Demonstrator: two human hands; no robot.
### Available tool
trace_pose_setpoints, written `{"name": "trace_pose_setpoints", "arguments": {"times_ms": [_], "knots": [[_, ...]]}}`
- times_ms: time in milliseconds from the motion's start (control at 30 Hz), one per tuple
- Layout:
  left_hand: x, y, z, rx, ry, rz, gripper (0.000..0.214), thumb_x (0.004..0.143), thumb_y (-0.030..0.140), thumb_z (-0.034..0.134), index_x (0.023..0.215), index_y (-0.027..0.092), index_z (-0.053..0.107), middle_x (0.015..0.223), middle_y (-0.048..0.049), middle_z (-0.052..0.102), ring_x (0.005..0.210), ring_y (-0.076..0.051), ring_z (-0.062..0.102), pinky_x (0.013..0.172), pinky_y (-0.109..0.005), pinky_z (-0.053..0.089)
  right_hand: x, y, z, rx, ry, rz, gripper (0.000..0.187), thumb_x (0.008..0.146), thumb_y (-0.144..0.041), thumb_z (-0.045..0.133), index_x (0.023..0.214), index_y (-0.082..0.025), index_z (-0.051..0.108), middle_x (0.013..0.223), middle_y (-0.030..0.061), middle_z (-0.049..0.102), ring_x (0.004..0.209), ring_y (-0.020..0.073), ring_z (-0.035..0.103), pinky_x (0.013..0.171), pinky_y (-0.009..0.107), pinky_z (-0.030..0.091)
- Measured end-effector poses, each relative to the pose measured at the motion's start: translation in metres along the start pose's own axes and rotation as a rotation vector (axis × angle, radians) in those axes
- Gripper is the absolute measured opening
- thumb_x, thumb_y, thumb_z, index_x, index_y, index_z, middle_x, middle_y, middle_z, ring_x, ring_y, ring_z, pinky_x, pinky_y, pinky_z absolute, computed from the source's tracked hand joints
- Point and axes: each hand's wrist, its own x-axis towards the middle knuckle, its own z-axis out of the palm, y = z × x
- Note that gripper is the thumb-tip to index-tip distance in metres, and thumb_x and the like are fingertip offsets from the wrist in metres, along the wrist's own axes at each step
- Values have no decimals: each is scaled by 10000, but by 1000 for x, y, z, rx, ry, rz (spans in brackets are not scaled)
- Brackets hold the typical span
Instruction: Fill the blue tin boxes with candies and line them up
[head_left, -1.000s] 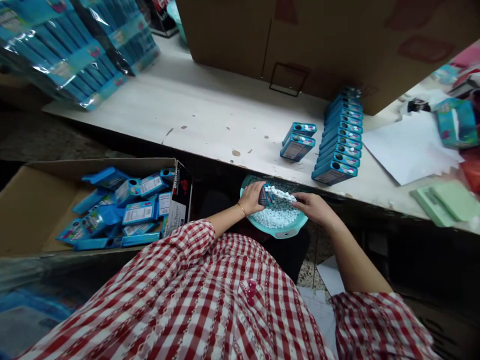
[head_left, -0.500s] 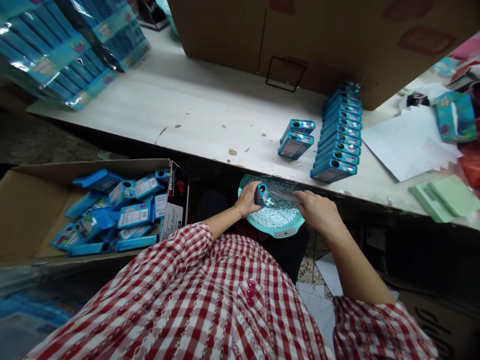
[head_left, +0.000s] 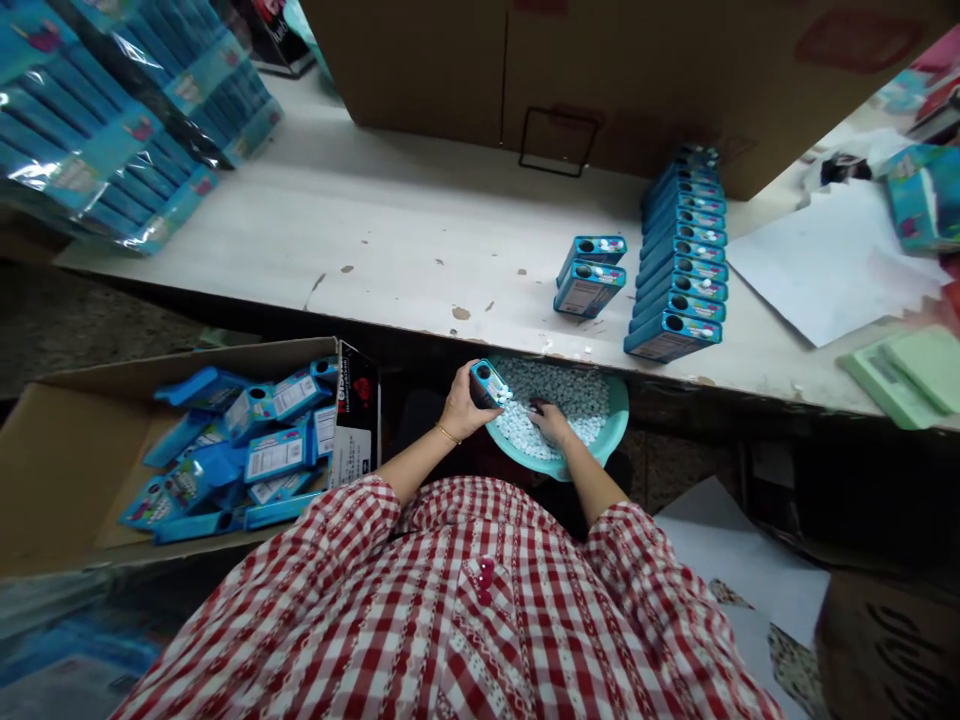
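Note:
My left hand [head_left: 457, 408] is closed around a small blue box [head_left: 487, 380], tilted over the left rim of a turquoise basin [head_left: 617, 410]. The box has a dark round hole in its top, with a few white pellets near the top's other end. Many small white pellets [head_left: 581, 395] fill the basin. My right hand [head_left: 553, 425] is down among the pellets, its fingers drawn together; a small dark patch shows at the fingertips, and what they hold is too unclear to name.
On the white table [head_left: 405, 240] stand two blue boxes [head_left: 589, 290] and a long row of similar boxes [head_left: 675, 335]. An open carton [head_left: 67, 470] of blue boxes sits at left. A large cardboard box [head_left: 435, 70] rises behind; wrapped packs [head_left: 97, 150] stand far left.
My right hand has moved left and down into the pellets; the clear tool it held no longer shows. My left hand has shifted slightly left with the blue box.

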Motion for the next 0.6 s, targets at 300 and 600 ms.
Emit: {"name": "trace_pose_setpoints", "arguments": {"times_ms": [300, 600], "knots": [[3, 1, 4, 62, -22, 23, 896, 523, 311, 774, 1271, 177, 300, 1237, -123, 446, 1162, -282, 456, 1016, -446, 362, -55, 31, -67, 448, -37, -123, 446, 704, -403, 508, 1056, -132, 536, 701, 3, 551, 591, 130, 462, 558, 252, 394], [4, 15, 34, 158, -166, 194, 845, 550, 235, 708, 1290, 174, 304, 1262, -136, 440, 1208, -307, 412, 1027, -476, 330, -92, -39, -147, -181, -22, -202, 338, 802, -325, 494, 1092, -201, 614, 1039, 54, 651, 953, 203, 577, 835, 296, 420]]}}
